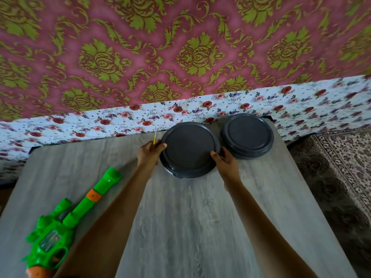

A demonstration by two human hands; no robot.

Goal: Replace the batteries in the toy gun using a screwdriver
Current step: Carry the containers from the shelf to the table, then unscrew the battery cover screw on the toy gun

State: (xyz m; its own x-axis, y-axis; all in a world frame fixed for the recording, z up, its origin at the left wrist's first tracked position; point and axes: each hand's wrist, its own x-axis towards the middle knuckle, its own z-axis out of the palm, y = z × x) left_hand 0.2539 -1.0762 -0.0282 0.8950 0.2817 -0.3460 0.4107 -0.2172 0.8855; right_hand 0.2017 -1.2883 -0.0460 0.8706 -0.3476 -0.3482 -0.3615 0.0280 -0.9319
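A green toy gun [66, 215] with orange bands lies on the grey wooden table [190, 227] at the near left, barrel pointing away. Two round dark grey lidded containers sit at the table's far edge. My left hand [149, 154] grips the left rim of the nearer container [189, 149] and also holds a thin yellow-handled screwdriver [154, 137] that sticks up from the fingers. My right hand [224, 162] grips the same container's right rim. No batteries show.
The second grey container [247, 135] stands just right of the first, nearly touching it. A floral cloth [301, 105] hangs behind the table under a pink and green patterned hanging. A patterned rug [345, 177] lies to the right.
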